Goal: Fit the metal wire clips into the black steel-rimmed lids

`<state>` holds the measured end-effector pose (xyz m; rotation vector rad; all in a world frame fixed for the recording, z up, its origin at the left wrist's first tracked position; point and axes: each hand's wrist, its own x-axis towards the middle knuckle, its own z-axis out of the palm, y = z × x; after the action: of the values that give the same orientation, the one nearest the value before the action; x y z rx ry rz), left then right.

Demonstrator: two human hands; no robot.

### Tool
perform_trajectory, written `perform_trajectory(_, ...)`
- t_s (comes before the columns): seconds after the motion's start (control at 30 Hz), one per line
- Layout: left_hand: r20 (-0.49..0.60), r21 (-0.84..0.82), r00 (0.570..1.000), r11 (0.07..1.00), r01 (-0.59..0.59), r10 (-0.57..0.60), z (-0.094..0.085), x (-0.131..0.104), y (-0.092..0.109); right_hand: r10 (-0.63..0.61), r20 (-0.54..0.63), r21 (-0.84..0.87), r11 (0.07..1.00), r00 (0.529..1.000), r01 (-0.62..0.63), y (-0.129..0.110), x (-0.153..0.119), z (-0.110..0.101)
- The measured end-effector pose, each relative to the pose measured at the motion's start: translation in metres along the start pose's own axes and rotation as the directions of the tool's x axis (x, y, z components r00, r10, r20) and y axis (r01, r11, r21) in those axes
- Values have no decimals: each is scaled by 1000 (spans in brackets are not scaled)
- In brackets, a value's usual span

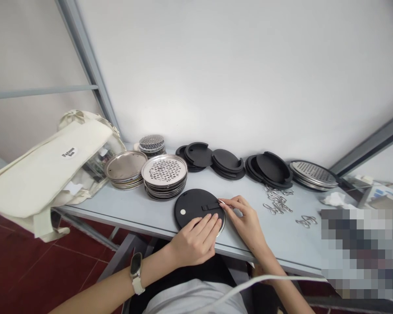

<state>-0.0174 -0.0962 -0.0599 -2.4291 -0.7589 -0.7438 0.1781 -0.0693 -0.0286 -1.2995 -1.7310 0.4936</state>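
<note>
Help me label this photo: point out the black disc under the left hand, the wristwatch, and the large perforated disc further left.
Black disc (193,207), head view: bare upper face.
Wristwatch (136,263), head view: dark screen.
Large perforated disc (164,170), head view: holed centre.

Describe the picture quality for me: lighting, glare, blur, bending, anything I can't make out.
Head view: soft, fairly even light on the pale wall; head view: mild sheen on the metal plates, no harsh glare; head view: the left frame post slants, possibly from wide-angle distortion; head view: left hand and right hand fairly sharp, but coarse pixel blocks hide the lower right.
</note>
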Motion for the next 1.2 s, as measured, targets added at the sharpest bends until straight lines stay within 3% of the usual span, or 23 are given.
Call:
perform_trajectory(0.13, -9, 1, 1000, 1000, -7, 7, 0, 0, 0, 14, -33, 21, 1000, 999, -13, -2, 0, -1)
perform_trajectory(0.43, -12, -5, 1000, 1000, -10, 10, -1, 1, -1, 45, 44, 19, 999, 998, -45, 2, 1, 1)
perform_trajectory(0.73, -12, 4, 1000, 1000, -14, 14, 1, 0, 0, -30, 98, -9, 999, 995, 31, -2, 2, 2)
perform_trajectory(1.2, -13, 17, 1000, 1000, -21, 22, 2, -1, 0, -39, 151, -77, 996, 988, 51, -4, 1, 3)
